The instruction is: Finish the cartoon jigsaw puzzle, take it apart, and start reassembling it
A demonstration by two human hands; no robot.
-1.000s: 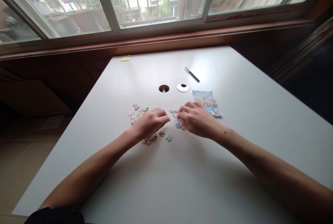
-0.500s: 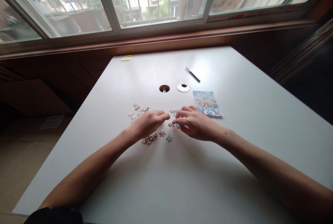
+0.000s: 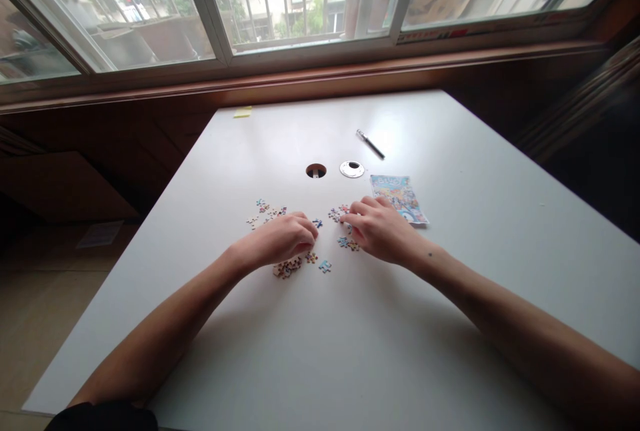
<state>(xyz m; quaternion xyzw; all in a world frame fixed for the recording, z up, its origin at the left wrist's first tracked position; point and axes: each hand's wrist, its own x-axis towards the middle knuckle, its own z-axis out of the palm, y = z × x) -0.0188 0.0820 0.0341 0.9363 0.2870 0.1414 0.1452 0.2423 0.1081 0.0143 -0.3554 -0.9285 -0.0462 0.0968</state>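
Small jigsaw puzzle pieces lie on the white table. My left hand (image 3: 283,239) is closed, fingers curled down between a loose spread of pieces (image 3: 263,209) and a heap of pieces (image 3: 287,268). Whatever its fingertips hold is hidden. Just past them lies a dark blue puzzle piece (image 3: 318,223). My right hand (image 3: 379,227) has its fingers bent, the index fingertip on a puzzle piece at the edge of a small cluster (image 3: 334,215); its thumb is mostly hidden. Under that hand sit a few bluish pieces (image 3: 343,242). A yellowish piece (image 3: 311,257) and a light blue piece (image 3: 325,266) lie nearer me.
A colourful printed picture sheet (image 3: 400,196) lies beyond my right hand. Farther back are a round cable hole (image 3: 316,171), its metal cover (image 3: 353,169) and a black pen (image 3: 371,144). Yellow tape (image 3: 243,112) marks the far edge, below a window.
My right hand has shifted slightly up and right, and the piece formerly by its fingertips has left that spot. My left hand has drawn back slightly left, exposing the dark blue piece.
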